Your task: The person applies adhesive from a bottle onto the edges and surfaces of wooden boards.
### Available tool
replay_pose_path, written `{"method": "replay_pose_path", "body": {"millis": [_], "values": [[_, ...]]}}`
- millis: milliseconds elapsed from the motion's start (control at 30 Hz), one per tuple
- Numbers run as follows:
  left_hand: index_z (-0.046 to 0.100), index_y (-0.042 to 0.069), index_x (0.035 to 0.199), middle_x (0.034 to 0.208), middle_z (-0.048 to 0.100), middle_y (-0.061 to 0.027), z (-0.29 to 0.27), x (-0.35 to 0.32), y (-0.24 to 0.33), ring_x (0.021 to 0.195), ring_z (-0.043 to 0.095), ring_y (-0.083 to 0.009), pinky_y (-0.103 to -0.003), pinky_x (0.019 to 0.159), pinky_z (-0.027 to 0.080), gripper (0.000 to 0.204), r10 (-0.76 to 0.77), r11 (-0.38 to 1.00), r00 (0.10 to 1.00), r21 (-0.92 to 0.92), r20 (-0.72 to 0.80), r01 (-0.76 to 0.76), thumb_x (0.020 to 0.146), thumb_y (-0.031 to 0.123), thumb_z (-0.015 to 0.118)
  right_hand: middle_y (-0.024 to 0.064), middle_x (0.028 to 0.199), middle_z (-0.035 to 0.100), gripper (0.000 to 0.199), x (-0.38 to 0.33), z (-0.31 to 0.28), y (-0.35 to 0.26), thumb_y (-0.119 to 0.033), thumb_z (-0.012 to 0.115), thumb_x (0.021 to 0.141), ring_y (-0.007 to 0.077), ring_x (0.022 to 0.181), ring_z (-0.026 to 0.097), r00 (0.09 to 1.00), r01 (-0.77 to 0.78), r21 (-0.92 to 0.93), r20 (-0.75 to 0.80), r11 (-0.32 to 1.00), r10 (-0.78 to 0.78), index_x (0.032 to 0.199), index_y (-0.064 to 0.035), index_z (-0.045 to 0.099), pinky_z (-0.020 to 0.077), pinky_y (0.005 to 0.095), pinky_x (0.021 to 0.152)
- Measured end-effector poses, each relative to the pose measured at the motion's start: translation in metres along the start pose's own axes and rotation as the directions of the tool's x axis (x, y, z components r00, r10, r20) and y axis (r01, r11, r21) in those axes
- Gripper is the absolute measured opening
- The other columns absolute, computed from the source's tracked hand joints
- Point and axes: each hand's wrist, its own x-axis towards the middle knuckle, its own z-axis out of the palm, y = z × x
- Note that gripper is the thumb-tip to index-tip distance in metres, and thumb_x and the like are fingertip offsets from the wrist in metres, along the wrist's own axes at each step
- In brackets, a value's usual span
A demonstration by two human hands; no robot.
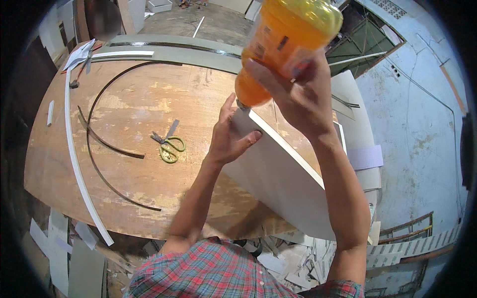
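Plywood bench (149, 174): right hand (298, 94) grips orange bottle (283, 44) nozzle-down, prob. on board edge (283, 146); left hand (228, 136) steadies board.

The bottle (278, 44) is translucent orange with a yellowish base. The panel (283, 174) is grey-white with a cream edge. The bench (139, 184) is tan plywood, blotched with paler patches. The scissors (169, 144) have yellow-green handles and grey blades. One strip (79, 164) is white, another (107, 141) dark brown. The shirt (213, 273) is red, blue and white plaid.

Plywood table (149, 184) with scissors (169, 144), strips (79, 164)
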Motion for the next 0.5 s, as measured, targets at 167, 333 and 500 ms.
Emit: {"method": "replay_pose_path", "body": {"millis": [167,333,500], "values": [[0.015,-0.005,0.150,0.110,0.063,-0.0206,0.001,-0.002,0.002,0.102,0.065,-0.0287,-0.039,0.092,0.051,0.107,-0.038,0.999,0.999,-0.018,-0.011,0.038,0.075,0.023,0.086,0.0105,0.107,0.068,0.041,0.022,0.011,0.006,-0.012,0.080,0.081,0.0189,0.096,0.068,0.999,0.044,-0.002,0.002,0.999,-0.044,0.114,0.0006,0.058,0.0559,0.0323,0.084],[0.019,-0.005,0.150,0.114,0.062,-0.0212,-0.006,-0.003,0.003,0.102,0.065,-0.0297,-0.039,0.093,0.051,0.105,-0.036,0.997,0.999,-0.070,0.002,0.036,0.074,0.023,0.086,0.0085,0.102,0.071,0.030,0.009,0.002,-0.012,-0.009,0.077,0.083,0.0173,0.092,0.069,1.000,-0.019,0.032,0.005,0.999,0.018,0.108,0.0015,0.064,0.0557,0.0309,0.083],[0.022,-0.004,0.150,0.112,0.063,-0.0195,-0.001,-0.001,-0.004,0.103,0.065,-0.0282,-0.037,0.092,0.051,0.105,0.056,0.989,0.998,0.134,0.002,-0.056,0.073,0.027,0.086,0.0086,0.102,0.071,0.031,-0.006,-0.008,-0.010,-0.009,0.077,0.083,0.0170,0.092,0.069,0.994,-0.106,0.077,0.011,0.991,0.106,0.109,0.0016,0.064,0.0556,0.0306,0.084]]}}
